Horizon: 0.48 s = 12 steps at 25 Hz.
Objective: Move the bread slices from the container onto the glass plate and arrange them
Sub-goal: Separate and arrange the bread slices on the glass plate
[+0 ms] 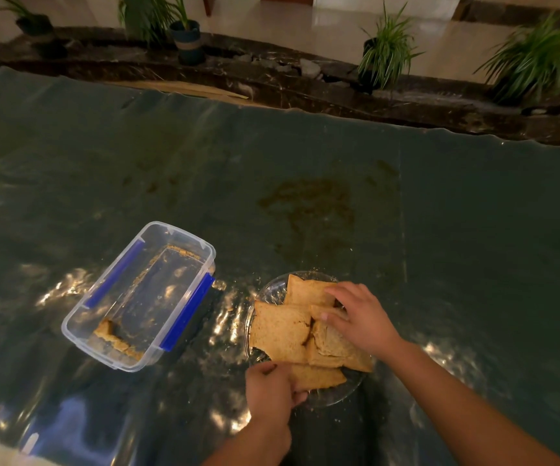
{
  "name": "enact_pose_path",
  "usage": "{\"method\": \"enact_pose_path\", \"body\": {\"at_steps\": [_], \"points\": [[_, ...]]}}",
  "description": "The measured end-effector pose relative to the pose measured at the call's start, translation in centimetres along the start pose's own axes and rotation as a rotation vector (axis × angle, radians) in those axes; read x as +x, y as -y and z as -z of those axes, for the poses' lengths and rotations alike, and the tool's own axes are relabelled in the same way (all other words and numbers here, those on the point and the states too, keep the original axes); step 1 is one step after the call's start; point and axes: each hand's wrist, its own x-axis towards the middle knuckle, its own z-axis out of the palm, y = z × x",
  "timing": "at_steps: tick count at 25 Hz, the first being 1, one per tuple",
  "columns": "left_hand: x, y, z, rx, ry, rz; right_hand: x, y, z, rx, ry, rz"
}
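Several brown bread slices lie overlapping on a round glass plate near the table's front. My right hand rests on the slices at the plate's right side, its fingers pinching one slice's edge. At the plate's near edge my left hand grips the corner of the lowest slice. A clear plastic container with blue clips stands open to the left, holding a broken bread piece and crumbs at its near end.
A dark green glossy sheet covers the table, with a brownish stain beyond the plate. Crumbs lie scattered between container and plate. The container's lid lies at the near left. Potted plants line a dark ledge beyond the table.
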Motion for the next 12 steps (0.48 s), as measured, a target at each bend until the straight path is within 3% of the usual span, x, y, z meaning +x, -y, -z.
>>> {"method": "enact_pose_path", "body": {"at_steps": [4,12], "points": [[0.4,-0.9,0.3,-0.111,0.003,0.039,0.4,1.1,-0.5,-0.051,0.080,0.136],[0.2,-2.2,0.3,-0.056,0.083,0.014,0.8,2.6,-2.0,-0.109,0.096,0.032]]}}
